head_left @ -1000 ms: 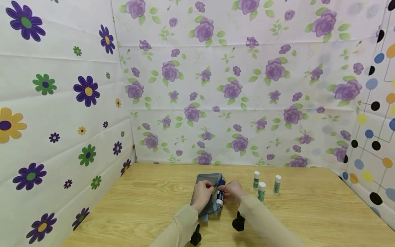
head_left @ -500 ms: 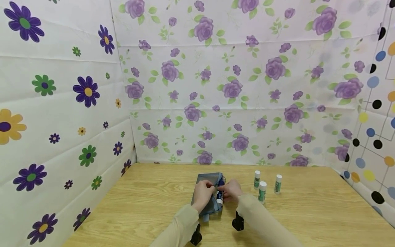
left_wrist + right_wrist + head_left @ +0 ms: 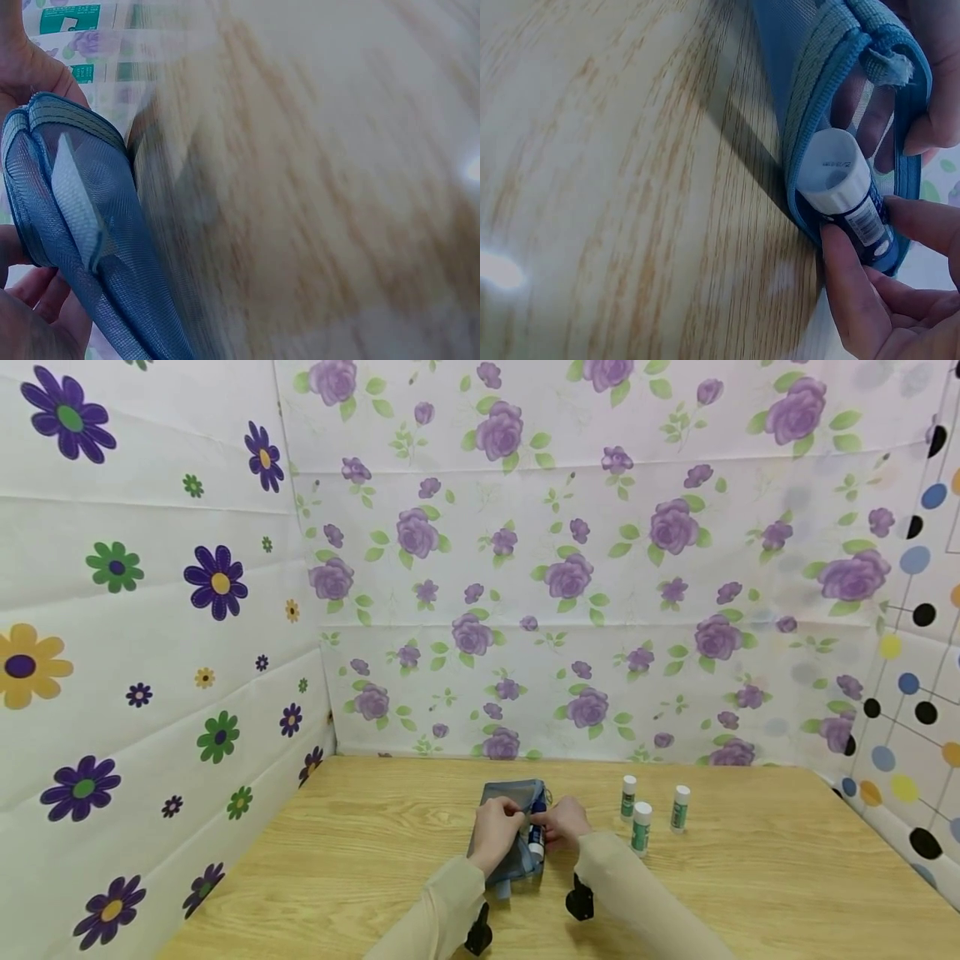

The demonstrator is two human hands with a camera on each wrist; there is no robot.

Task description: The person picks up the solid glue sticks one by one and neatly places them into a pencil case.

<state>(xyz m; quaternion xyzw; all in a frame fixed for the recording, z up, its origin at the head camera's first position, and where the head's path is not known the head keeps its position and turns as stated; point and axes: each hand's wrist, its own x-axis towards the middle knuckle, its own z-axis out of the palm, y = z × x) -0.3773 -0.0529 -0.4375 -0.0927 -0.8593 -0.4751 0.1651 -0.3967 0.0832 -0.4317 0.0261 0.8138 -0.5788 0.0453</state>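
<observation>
A blue mesh zipper pouch (image 3: 517,862) lies on the table, its zipped mouth gaping toward the right. Inside that mouth is a dark blue glue stick (image 3: 859,217) with a white cap, its cap end toward the right wrist camera. My left hand (image 3: 495,832) pinches the pouch's upper edge and holds the mouth apart. With thumb and fingers, my right hand (image 3: 564,821) pinches the glue stick at the opening. Mesh and fingers hide part of the stick.
Three green glue sticks with white caps stand right of the pouch: a back one (image 3: 627,798), a near one (image 3: 641,828) and a right one (image 3: 679,810). Patterned cloth walls (image 3: 517,610) enclose the wooden table (image 3: 390,810).
The dark blue glue stick sits slightly deeper in the pouch's mouth. Both hands stay almost in place, and the head view has shifted a little.
</observation>
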